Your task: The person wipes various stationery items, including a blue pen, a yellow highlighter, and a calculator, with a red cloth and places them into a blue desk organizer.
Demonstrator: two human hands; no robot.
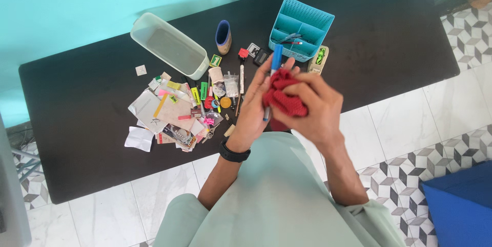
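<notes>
Pale marble floor tiles [107, 216] lie nearest, under a long black surface [77, 139] against a turquoise wall [77, 1]. Above the surface's near edge, the left hand [256, 106] grips a blue marker pen [274, 70]; the right hand's [315, 106] fingers close on a crumpled red knitted cloth [282, 95] around it.

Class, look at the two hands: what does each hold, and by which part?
The left hand holds a blue pen by its lower barrel. The right hand grips a bunched red cloth wrapped around it.
</notes>
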